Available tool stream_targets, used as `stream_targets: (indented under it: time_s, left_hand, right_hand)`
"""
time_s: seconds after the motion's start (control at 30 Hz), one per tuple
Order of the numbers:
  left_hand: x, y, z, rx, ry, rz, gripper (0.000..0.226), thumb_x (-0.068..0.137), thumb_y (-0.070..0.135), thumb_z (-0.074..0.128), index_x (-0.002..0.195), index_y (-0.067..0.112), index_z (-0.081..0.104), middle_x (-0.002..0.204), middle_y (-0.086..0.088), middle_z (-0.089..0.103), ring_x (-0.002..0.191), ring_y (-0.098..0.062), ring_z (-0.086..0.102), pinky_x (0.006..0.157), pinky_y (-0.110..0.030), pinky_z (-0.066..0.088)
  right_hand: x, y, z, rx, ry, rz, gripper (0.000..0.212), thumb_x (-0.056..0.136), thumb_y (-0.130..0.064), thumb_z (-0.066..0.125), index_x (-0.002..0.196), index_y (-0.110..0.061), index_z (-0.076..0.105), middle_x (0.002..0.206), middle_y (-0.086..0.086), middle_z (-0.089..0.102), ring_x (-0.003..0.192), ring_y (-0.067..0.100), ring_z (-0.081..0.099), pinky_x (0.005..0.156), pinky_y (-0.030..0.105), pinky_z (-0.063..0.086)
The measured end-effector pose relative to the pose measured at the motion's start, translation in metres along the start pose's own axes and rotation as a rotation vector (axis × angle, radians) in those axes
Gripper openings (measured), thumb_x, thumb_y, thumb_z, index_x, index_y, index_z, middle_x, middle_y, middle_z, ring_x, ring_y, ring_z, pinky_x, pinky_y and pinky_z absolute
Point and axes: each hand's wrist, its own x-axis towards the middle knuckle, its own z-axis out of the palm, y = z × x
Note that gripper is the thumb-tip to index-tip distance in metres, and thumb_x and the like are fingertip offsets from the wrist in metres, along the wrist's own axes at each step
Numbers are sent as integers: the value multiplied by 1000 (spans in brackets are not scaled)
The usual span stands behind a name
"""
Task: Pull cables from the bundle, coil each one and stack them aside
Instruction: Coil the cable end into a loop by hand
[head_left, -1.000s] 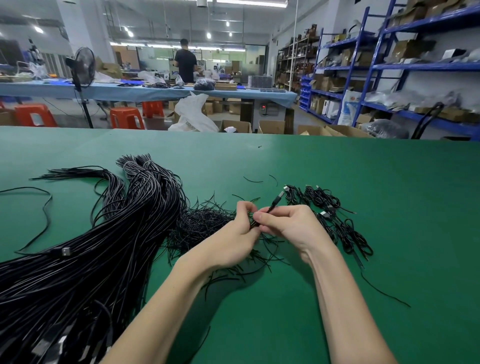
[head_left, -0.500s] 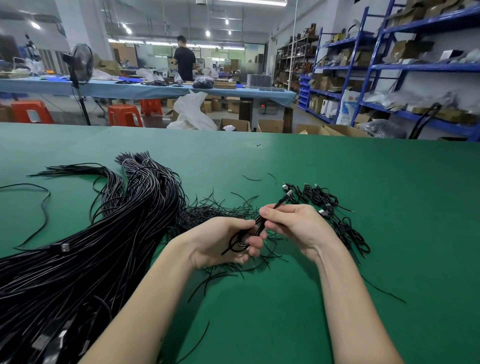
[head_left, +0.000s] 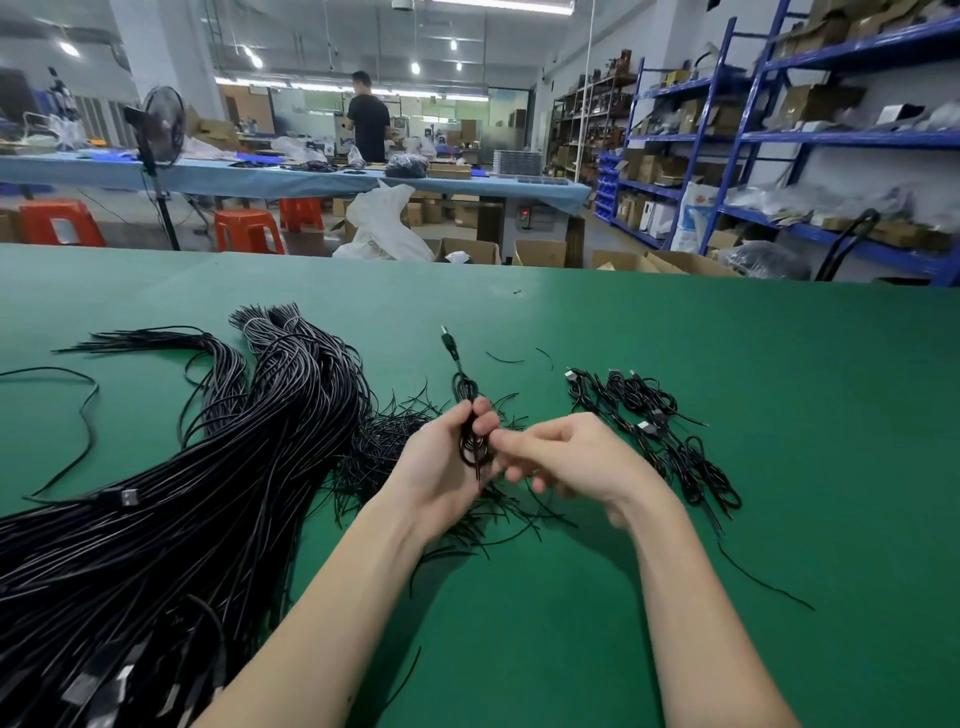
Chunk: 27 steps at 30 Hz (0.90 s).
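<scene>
Two bare hands met over the green table (head_left: 675, 467) as you worked: your left hand (head_left: 441, 467) gripped a coiled cable (head_left: 470, 436), fingers curled round its loops, the plug end standing upright above your fist. Your right hand (head_left: 566, 457) hovered just beside it, fingers loosely spread and holding nothing. To your left sprawled the big cable bundle (head_left: 208, 493); to your right lay the stack of finished coils (head_left: 660, 431). Short black ties (head_left: 395, 441) littered the cloth between them. No label or writing was legible.
</scene>
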Motion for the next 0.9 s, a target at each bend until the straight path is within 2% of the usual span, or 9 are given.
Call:
stream_targets:
  time_s: [0.07,0.13,0.23,0.33,0.47,0.67,0.77,0.83,0.9]
  left_hand:
    - [1,-1,1,15,34,60,30,108,27,29,84,21,45,68,7,40,67,-13,42,57,-29,34]
    - [1,-3,1,49,53,91,30,108,28,30,84,22,46,66,8,41,62,-12,44,50,-27,36]
    - [3,-1,0,78,79,130,29,107,28,32,83,22,47,63,9,43,60,-11,45,41,-22,34]
    - [4,0,-3,88,117,163,27,107,26,33,84,23,47,62,10,43,66,-10,46,47,-24,28]
    - [4,2,-4,31,140,183,28,108,23,33,83,21,46,62,10,42,65,-11,45,59,-27,33]
    - [3,0,-4,74,103,192,27,107,21,34,83,19,46,62,9,39,63,-12,43,60,-27,34]
    - [5,4,-8,130,86,220,28,108,22,32,84,18,46,62,8,39,63,-12,43,63,-27,34]
    - [5,10,-13,247,95,259,30,110,23,29,85,18,46,62,8,40,65,-13,45,64,-27,36]
    - [4,15,-20,357,113,275,30,111,24,29,88,18,48,63,8,44,66,-12,50,66,-26,41]
  right_hand:
    - [0,-4,12,-51,-33,-15,31,80,-41,81,76,-11,80,76,8,76,53,10,51,46,17,37]
    - [3,-6,25,-91,10,-31,22,79,-35,83,69,-16,79,78,17,75,55,15,51,48,20,37]
    - [8,-4,35,-129,76,-44,22,79,-31,83,61,-22,76,66,11,72,46,8,48,44,15,34]
    - [9,-4,34,-30,8,-50,22,80,-21,83,61,-16,76,66,12,71,48,9,46,47,17,35]
    - [10,-3,35,17,-111,-47,18,83,-11,80,66,-5,75,63,6,68,45,6,43,45,16,36]
    - [13,2,29,7,-155,-44,20,84,-15,81,66,-11,75,65,5,70,45,6,43,42,16,34]
    - [10,4,26,11,-169,-3,16,84,-24,82,77,-10,77,72,4,74,48,5,51,42,15,37]
    - [9,7,18,2,-117,42,26,83,-37,81,87,-12,78,82,4,78,53,6,56,45,15,39]
    - [11,12,7,-117,31,44,27,84,-47,77,89,-20,78,84,-4,78,63,6,62,55,18,44]
